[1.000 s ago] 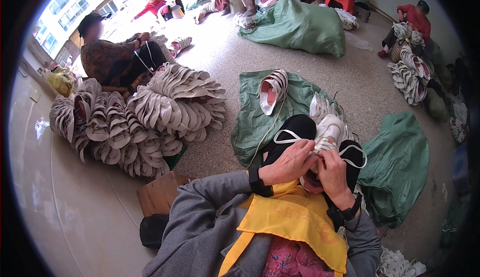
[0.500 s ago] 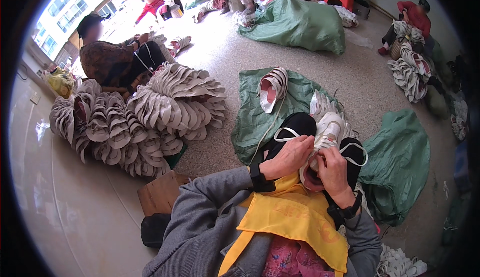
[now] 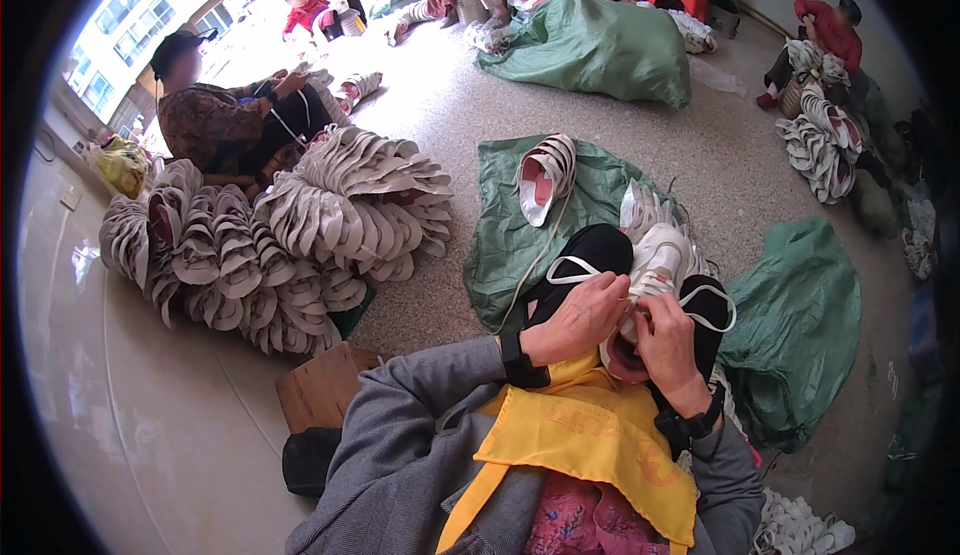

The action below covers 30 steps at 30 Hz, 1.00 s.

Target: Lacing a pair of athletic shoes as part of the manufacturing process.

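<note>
A white shoe upper (image 3: 660, 255) lies between my knees, toe end away from me and its reddish-lined opening near my lap. My left hand (image 3: 578, 317) is closed in a pinch at the left side of its lacing. On the right side of the lacing, my right hand (image 3: 668, 345) pinches too, thumb and fingers pressed together. A white shoelace (image 3: 572, 269) loops out beside my left hand, over the black-clad knee. Another loop of lace (image 3: 728, 313) hangs out past my right hand. My fingertips partly hide the eyelets.
Nested shoe uppers (image 3: 546, 177) rest on a green sack (image 3: 490, 215) ahead. A big heap of grey-white uppers (image 3: 350, 195) stands left, beside a seated person (image 3: 210, 120). Another green sack (image 3: 800, 325) lies right. A full green sack (image 3: 600, 50) sits farther off. Other people work around the room.
My hands and the shoe upper stay almost in place. The seated person on the left has raised their hands slightly, and the distant person in red has drawn an arm in.
</note>
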### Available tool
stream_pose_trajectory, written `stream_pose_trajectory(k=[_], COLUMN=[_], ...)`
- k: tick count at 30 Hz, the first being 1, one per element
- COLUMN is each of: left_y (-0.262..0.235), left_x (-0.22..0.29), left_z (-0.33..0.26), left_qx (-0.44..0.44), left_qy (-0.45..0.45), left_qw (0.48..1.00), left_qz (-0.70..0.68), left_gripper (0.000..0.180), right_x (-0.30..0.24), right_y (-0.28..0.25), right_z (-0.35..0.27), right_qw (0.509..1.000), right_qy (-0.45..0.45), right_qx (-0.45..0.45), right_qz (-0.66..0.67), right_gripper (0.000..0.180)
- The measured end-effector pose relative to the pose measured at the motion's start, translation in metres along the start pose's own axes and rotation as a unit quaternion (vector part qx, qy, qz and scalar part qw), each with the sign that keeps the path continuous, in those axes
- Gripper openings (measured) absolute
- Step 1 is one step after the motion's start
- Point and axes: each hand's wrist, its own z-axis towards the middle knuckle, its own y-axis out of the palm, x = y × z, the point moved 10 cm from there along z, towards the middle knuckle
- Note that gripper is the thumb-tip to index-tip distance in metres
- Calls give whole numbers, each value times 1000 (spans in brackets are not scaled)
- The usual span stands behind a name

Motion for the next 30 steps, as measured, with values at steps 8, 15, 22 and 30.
stream_pose_trajectory(k=[8,15,22,30], left_y=[-2,1,10,5], left_x=[17,14,12,18], left_z=[2,0,2,4], left_qx=[0,-33,-41,-33], left_qy=[7,-32,-32,-16], left_qw=[1000,999,999,999], left_qz=[-25,24,17,32], left_gripper=[28,30,27,25], right_x=[-4,146,349,369], right_y=[-15,-127,-270,-222], right_z=[4,28,-56,-91], right_qw=[997,949,823,834], right_qy=[-21,207,445,479], right_qx=[-35,132,321,219], right_qz=[59,195,149,166], right_gripper=[24,90,95,95])
